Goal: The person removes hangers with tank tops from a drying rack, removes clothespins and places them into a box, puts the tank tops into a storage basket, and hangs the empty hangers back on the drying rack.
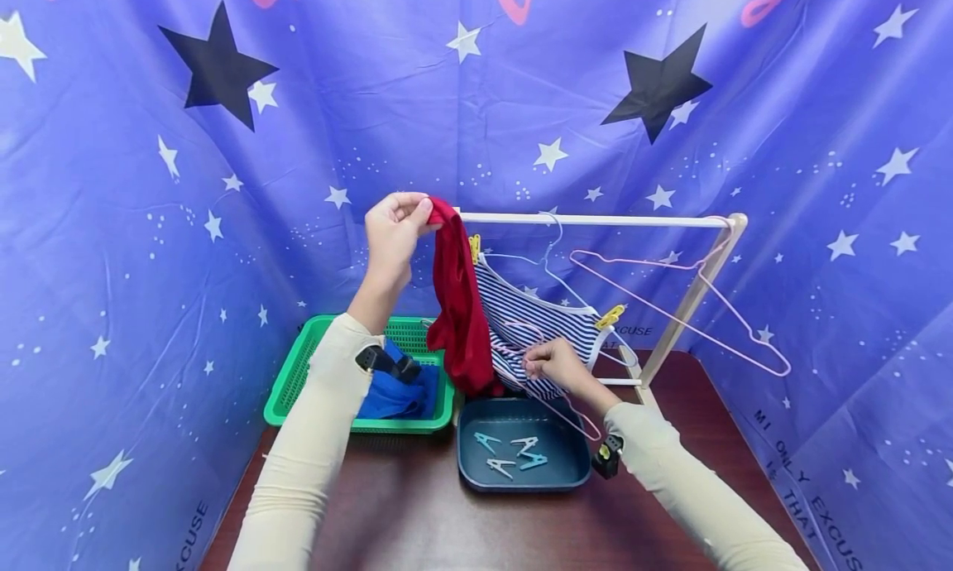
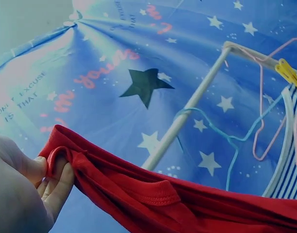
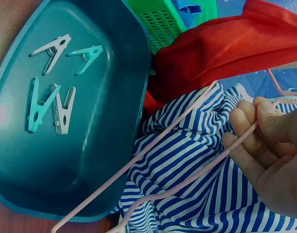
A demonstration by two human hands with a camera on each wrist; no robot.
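Note:
My left hand (image 1: pixel 395 236) is raised and pinches the upper end of a red garment (image 1: pixel 459 310), which hangs down in folds. A stitched edge shows on the cloth in the left wrist view; its full shape is hidden by the folds. Lower and to the right, my right hand (image 1: pixel 557 364) holds a pink clothes hanger (image 3: pixel 187 182) between thumb and fingers. The hanger slants in front of a striped tank top (image 1: pixel 536 310), which hangs from a light blue hanger (image 1: pixel 547 261) with yellow clothespins (image 1: pixel 610 316) at its shoulders.
A white-barred wooden rack (image 1: pixel 596 220) carries the striped top and another pink hanger (image 1: pixel 677 314). Below stands a dark teal tray (image 1: pixel 524 482) with several clothespins (image 3: pixel 63 109). A green basket (image 1: pixel 286 389) at left holds blue cloth (image 1: pixel 398 393). Starry curtains surround the brown table (image 1: pixel 417 505).

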